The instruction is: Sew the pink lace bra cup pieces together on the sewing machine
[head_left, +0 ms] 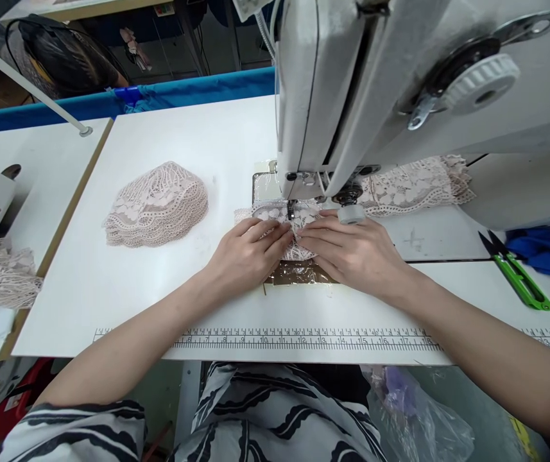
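Note:
A small pink lace piece (275, 215) lies under the presser foot (292, 208) of a white sewing machine (400, 83). My left hand (246, 253) rests flat on the lace's left part, fingers stretched toward the needle. My right hand (352, 250) lies flat on its right part, fingertips meeting the left hand's just in front of the foot. Both hands press the lace onto the table; neither grips it.
A stack of pink lace pieces (156, 205) sits left of the hands. More lace (414, 186) lies behind the machine arm. Green thread snips (520, 279) lie at right. A printed ruler (303, 339) runs along the table's front edge. Another lace pile (0, 276) is far left.

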Action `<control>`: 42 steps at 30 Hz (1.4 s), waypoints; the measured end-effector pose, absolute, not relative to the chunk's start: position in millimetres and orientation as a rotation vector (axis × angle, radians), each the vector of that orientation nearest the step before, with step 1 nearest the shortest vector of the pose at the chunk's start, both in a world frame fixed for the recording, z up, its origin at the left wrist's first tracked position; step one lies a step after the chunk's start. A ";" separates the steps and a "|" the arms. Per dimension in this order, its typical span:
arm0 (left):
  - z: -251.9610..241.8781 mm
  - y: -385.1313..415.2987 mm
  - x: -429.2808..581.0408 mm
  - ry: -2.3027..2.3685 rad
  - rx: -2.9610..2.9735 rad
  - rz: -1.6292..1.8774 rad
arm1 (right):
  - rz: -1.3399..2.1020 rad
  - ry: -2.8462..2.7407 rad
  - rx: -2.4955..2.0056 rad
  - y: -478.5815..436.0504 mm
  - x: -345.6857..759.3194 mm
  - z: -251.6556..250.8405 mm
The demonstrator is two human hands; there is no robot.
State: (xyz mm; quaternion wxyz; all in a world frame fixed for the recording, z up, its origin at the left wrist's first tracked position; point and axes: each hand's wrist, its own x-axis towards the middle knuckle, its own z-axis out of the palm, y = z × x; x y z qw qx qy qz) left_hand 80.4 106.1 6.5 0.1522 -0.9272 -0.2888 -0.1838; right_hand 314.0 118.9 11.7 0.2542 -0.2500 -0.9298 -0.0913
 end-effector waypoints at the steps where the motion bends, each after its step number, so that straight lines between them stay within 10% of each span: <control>1: 6.6 106.4 79.8 -0.838 -2.665 -0.523 | -0.246 -2.528 -0.682 119.2 313.9 11.3; 42: 4.6 103.1 79.6 -0.889 -2.709 -0.590 | -0.345 -2.550 -0.727 114.6 308.9 8.7</control>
